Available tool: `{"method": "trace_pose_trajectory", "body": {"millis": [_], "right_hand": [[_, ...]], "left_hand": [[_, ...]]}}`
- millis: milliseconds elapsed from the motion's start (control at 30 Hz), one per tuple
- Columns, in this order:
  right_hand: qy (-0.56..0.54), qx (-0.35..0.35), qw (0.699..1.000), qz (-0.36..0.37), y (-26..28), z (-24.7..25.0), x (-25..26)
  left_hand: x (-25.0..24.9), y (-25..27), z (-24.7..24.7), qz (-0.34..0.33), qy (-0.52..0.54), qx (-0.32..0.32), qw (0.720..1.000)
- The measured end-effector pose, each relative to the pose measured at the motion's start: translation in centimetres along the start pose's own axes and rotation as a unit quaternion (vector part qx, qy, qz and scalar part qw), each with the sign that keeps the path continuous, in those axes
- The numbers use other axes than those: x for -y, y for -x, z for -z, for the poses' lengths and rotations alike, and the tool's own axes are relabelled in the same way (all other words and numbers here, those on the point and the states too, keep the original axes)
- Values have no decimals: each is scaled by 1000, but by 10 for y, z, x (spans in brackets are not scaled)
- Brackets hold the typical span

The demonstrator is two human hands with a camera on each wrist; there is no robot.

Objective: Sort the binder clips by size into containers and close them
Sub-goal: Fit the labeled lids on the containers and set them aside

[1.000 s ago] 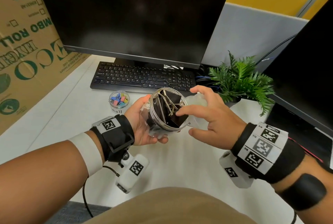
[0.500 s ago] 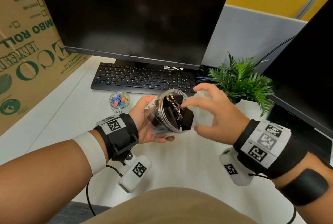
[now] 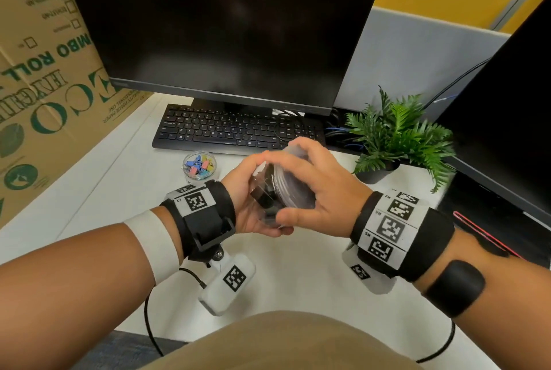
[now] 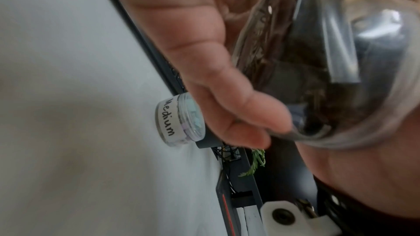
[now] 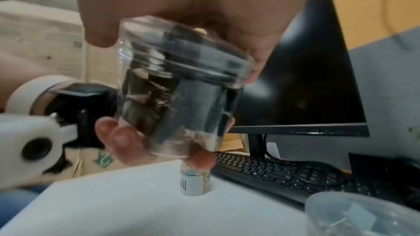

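Observation:
My left hand [image 3: 262,199] grips a clear jar [image 3: 264,196] of large black binder clips from below, tilted, above the desk. My right hand [image 3: 286,185] grips a clear lid [image 3: 293,191] seated over the jar's mouth, fingers curled round its rim. The right wrist view shows the jar [image 5: 181,105] with the lid [image 5: 193,60] on top. The left wrist view shows the jar [image 4: 318,60] against my left fingers [image 4: 227,105]. A small clear jar of coloured clips [image 3: 200,167] stands on the desk near the keyboard; its label reads "Medium" [image 4: 168,119].
A black keyboard [image 3: 238,128] and monitor [image 3: 232,27] stand behind my hands. A potted plant [image 3: 396,137] and a second monitor [image 3: 507,116] are at the right, a cardboard box [image 3: 44,86] at the left. Another clear container [image 5: 363,218] lies low right in the right wrist view.
My right hand stopped pushing the clips into the open jar and brought the lid over its mouth. The jar has tipped further sideways in my left hand.

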State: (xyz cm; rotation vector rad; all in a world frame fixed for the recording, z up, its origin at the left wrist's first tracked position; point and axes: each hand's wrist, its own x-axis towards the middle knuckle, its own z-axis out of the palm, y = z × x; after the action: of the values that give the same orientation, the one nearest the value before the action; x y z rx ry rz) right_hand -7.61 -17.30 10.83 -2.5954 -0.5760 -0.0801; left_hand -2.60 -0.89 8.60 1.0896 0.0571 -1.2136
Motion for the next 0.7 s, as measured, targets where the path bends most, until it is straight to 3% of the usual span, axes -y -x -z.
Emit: {"method": "trace_pose_trajectory", "body": {"millis": [133,233,333,467,700], "right_hand": [[56,8,997,50,3,-5,-4],[-28,-40,999,-7,3,-9,-8],[-108,-83,989,-65,2,-10,-10],[-201,-85,966,-141,-4,-10,-9],[-226,-91,960,-140,-4,-10,-10]], "left_hand": [[-2,5,-1,15,-19,-2,1000],[-2,4,-13,-17,-37,-22,999],[0,1,-24,-60,-65,-94,992],[3,-3,-30,-110,-133,-148,974],[1,-1,-29,-129,-119,-151,973]]}}
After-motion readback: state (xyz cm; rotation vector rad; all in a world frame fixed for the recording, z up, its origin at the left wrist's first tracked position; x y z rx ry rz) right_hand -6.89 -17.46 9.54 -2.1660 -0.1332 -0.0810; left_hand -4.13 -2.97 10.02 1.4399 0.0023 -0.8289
